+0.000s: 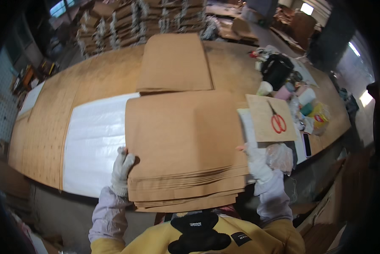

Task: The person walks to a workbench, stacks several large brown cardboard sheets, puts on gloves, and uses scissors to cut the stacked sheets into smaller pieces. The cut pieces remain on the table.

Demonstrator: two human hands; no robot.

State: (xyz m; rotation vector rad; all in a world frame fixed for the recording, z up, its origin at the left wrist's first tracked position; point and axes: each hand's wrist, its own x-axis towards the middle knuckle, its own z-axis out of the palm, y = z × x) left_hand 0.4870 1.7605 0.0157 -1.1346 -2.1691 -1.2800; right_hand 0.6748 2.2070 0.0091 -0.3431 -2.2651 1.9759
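A thick stack of brown kraft paper sheets [177,131] lies in front of me, its near edges fanned in uneven steps and overhanging the table's front edge. At its left side, my left hand [123,167] in a whitish knit glove grips the edge, the fingertips bare. My right hand [258,164], gloved the same way, holds the opposite edge with a bare fingertip against the paper. The undersides of the stack and parts of both hands' fingers are hidden. Just beyond lies a second stack of brown paper [175,61].
A white sheet [96,139] covers the wooden table [50,127] on the left. To the right, red-handled scissors [278,120] rest on a tan board [262,131], near a clear plastic bag [279,157], a phone [307,144] and a black kettle [276,70]. Bundled brown stacks [152,19] stand behind.
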